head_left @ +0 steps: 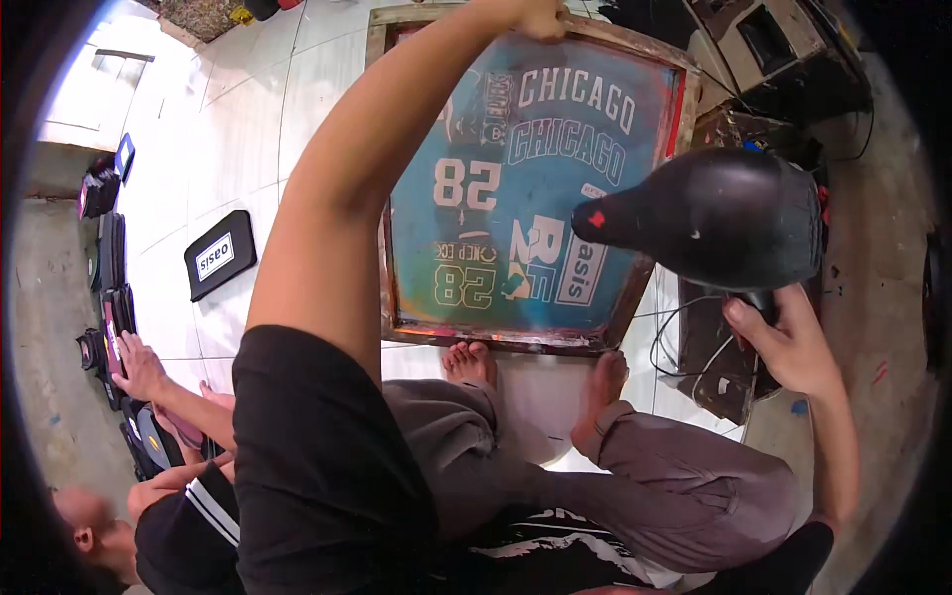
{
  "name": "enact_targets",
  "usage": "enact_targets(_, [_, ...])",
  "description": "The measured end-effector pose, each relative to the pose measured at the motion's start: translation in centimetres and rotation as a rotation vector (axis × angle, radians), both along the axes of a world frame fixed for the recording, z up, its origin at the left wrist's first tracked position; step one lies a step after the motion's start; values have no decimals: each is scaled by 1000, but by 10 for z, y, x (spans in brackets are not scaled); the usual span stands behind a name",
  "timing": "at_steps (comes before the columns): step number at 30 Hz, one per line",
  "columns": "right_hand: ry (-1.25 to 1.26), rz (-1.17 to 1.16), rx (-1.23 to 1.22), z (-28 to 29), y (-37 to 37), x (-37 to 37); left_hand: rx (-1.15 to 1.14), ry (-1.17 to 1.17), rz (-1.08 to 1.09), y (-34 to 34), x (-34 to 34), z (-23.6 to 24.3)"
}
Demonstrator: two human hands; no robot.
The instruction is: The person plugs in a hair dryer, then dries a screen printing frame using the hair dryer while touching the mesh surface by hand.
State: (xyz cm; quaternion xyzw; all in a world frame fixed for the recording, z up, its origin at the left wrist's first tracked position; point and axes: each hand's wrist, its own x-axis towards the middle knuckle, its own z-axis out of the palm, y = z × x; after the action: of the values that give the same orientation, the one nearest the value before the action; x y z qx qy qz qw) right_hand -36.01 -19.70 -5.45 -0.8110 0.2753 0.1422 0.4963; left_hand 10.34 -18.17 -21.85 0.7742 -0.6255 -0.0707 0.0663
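Note:
A wood-framed printing screen [617, 335] with teal mesh stands tilted or lies before me, its mesh covered in pale stencil letters, numerals and small figures. Stretched over its left side, my left arm ends in my left hand [538, 16], closed on the frame's far edge; part of that hand is cut off by the picture's rim. My right hand [793, 342] grips the handle of a black hair dryer [729, 218]. The dryer's nozzle points left over the right part of the mesh, close above a boxed stencil print. My bare feet [474, 364] are at the near edge of the frame.
On the white tiled floor at left lies a black zip pouch [220, 256] with a white printed label. Beyond it, another person's hand [142, 369] reaches to a row of dark pouches [112, 253]. Cables [666, 342] and a dark, stained box [729, 382] lie right of the screen.

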Motion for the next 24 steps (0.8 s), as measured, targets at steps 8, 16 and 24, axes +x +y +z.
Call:
enact_targets(8, [-163,-111,-210,8,5,35,-155,147,-21,27,41,2])
enact_targets(16, [-380,122,-523,-11,0,33,-20,69,-51,31,42,16])
enact_targets(24, [-325,-90,-137,-23,2,37,-218,243,-46,48,50,0])
